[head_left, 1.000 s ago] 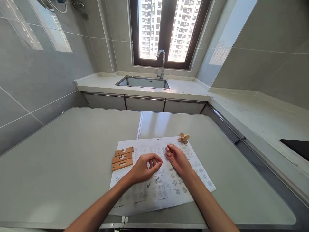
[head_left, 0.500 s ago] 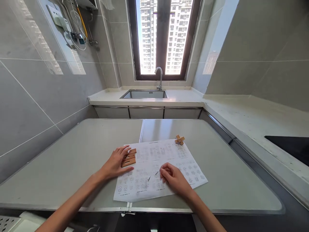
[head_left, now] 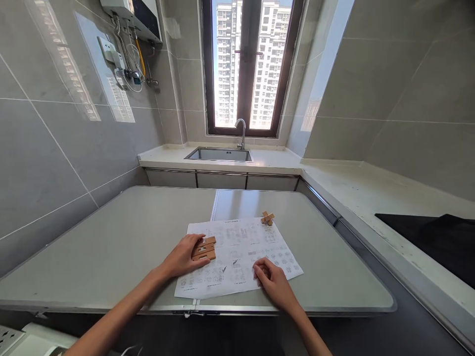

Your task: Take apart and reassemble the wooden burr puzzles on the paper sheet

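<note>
A printed white sheet (head_left: 230,242) with rows of small diagrams lies on the pale folding table (head_left: 129,237). Near its left edge, my left hand (head_left: 187,256) curves around flat brown wooden pieces (head_left: 205,248) with slots, thumb and fingers on either side of them. My right hand (head_left: 270,278) rests on the lower right part of the sheet with its fingers curled; whatever is under or in them is too small to make out. At the sheet's top right corner sits a cross-shaped wooden piece (head_left: 267,218), touched by neither hand.
Beyond the table is a white counter (head_left: 270,157) with a sink (head_left: 218,154) and faucet (head_left: 242,133) below a window. Another counter runs along the right, with a black item (head_left: 426,242) on it. A white power strip (head_left: 11,341) is at the bottom left.
The view has tilted up and shifted. My left hand sits closer around the wooden pieces, which lie slightly further right on the sheet. My right hand has moved slightly right, fingers still curled.
</note>
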`<state>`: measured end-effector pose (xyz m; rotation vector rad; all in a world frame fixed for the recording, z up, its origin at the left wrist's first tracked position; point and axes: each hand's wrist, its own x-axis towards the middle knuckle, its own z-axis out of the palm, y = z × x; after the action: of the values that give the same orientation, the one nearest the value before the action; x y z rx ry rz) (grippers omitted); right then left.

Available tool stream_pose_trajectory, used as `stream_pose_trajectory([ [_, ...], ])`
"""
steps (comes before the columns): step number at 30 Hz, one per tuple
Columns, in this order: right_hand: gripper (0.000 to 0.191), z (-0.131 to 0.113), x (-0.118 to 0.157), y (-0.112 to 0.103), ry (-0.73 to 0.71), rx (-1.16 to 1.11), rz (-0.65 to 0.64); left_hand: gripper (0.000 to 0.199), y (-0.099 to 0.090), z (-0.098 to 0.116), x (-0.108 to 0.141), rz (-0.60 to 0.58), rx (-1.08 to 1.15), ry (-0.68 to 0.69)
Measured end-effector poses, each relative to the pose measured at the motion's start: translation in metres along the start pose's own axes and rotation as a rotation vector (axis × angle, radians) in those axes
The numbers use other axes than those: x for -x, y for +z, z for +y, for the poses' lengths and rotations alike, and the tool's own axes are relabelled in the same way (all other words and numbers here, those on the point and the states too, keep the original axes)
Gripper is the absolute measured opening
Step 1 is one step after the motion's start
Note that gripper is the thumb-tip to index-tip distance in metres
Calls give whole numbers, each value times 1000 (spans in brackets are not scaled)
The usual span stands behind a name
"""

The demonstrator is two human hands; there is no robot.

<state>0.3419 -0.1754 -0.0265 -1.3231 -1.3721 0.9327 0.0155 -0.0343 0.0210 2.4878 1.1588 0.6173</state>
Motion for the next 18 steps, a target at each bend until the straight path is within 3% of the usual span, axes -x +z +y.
stream_pose_trajectory([
  [6,51,7,3,1,23,1,40,81,34,38,15,-18,77,96],
  [8,51,8,4,1,26,20,51,75,42,44,19,0,94,95],
  [13,46,6,6,4,-4,102,59,32,50,38,21,127,90,-4],
  [18,31,0,6,21,-69,195,56,25,57,28,19,207,83,-87],
])
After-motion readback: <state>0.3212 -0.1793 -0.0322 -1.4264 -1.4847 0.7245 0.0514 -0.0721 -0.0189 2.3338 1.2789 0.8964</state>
